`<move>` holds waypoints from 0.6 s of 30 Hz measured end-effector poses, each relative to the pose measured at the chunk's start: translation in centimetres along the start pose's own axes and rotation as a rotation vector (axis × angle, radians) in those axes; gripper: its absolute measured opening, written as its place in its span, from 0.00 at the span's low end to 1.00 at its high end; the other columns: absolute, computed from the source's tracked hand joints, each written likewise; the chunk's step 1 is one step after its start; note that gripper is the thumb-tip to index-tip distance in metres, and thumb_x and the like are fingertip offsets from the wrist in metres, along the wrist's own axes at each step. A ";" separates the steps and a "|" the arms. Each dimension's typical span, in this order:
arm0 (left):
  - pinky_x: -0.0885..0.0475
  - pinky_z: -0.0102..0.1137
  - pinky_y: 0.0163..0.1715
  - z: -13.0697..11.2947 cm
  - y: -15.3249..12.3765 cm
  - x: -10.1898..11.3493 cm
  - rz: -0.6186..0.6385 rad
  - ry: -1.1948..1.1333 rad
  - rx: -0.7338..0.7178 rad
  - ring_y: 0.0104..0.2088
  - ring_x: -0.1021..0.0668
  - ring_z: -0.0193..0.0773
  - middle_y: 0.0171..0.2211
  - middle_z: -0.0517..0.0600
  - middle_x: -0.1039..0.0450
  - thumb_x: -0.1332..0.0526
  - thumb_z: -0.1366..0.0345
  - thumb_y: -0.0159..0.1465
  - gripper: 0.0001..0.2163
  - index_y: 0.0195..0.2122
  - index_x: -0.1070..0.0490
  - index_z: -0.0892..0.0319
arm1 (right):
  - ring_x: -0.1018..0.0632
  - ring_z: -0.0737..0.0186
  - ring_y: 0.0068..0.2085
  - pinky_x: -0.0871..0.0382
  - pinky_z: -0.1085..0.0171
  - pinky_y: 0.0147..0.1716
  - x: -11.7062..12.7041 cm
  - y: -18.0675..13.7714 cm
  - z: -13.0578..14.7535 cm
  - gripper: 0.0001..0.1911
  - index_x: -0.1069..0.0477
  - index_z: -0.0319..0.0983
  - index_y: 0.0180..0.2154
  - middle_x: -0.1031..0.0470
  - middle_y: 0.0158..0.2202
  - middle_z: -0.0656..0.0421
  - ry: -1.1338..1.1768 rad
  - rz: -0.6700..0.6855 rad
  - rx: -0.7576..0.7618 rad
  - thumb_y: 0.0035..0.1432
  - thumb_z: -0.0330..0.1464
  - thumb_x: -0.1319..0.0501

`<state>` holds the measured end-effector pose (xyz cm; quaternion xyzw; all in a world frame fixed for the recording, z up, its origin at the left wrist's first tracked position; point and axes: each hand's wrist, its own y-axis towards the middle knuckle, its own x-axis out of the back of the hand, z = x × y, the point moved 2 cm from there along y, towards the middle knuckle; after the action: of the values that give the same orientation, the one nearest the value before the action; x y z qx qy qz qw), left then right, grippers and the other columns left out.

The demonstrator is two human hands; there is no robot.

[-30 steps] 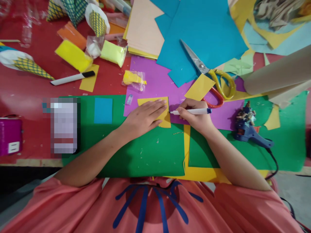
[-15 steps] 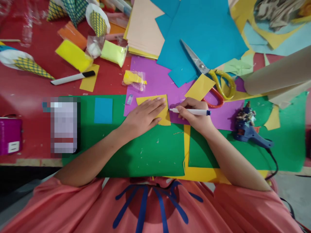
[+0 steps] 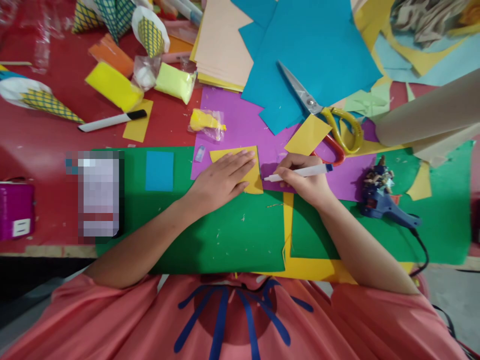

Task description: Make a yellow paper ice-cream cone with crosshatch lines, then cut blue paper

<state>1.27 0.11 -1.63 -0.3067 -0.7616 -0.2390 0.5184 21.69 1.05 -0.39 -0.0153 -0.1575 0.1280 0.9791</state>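
Note:
My left hand (image 3: 223, 177) lies flat, fingers stretched out, on a yellow paper piece (image 3: 256, 172). That piece rests over a purple sheet (image 3: 240, 117) and a green sheet (image 3: 225, 240). In my right hand (image 3: 305, 180) is a white marker (image 3: 307, 171) with a blue end, gripped between thumb and fingers. The marker's tip is at the right edge of the yellow piece, low down over the purple sheet. A smaller yellow rectangle (image 3: 308, 135) sits just above my right hand, partly over the scissors (image 3: 311, 102).
Right of my hands lies a blue glue gun (image 3: 390, 205) with a cord. A paper roll (image 3: 431, 110) slants in from the right. Blue sheets (image 3: 318, 45) and clay packets (image 3: 114, 86) are farther back. A blue rectangle (image 3: 159, 171) and a blurred-out object (image 3: 99, 195) are at left.
The marker tip has moved a little down along the yellow piece's right edge, and its blue end has tilted up. My left hand has stayed in place.

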 end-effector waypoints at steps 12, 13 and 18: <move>0.43 0.44 0.63 0.2 -0.1 -0.1 -0.008 0.008 0.036 0.65 0.41 0.44 0.63 0.56 0.43 0.52 0.63 0.69 0.22 0.63 0.48 0.61 | 0.33 0.72 0.21 0.42 0.69 0.21 -0.2 -0.1 -0.4 0.10 0.31 0.36 0.24 0.31 0.20 0.62 -0.079 0.002 0.043 0.55 0.33 0.41; 0.43 0.44 0.63 0.2 -0.1 -0.1 -0.005 0.012 0.036 0.65 0.41 0.44 0.63 0.57 0.44 0.52 0.63 0.69 0.22 0.63 0.47 0.61 | 0.33 0.72 0.21 0.43 0.69 0.21 -0.2 -0.1 -0.3 0.10 0.31 0.36 0.24 0.31 0.20 0.62 -0.091 0.004 0.047 0.55 0.33 0.41; 0.44 0.43 0.63 0.2 -0.1 -0.1 -0.008 0.016 0.030 0.65 0.42 0.43 0.63 0.57 0.43 0.53 0.63 0.69 0.22 0.63 0.46 0.63 | 0.37 0.73 0.20 0.45 0.69 0.20 -0.3 0.0 0.0 0.10 0.33 0.36 0.21 0.35 0.17 0.64 -0.106 -0.001 0.059 0.52 0.31 0.41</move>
<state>1.13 0.16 -1.80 -0.2938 -0.7622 -0.2319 0.5282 21.44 1.00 -0.48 0.0203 -0.2053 0.1326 0.9695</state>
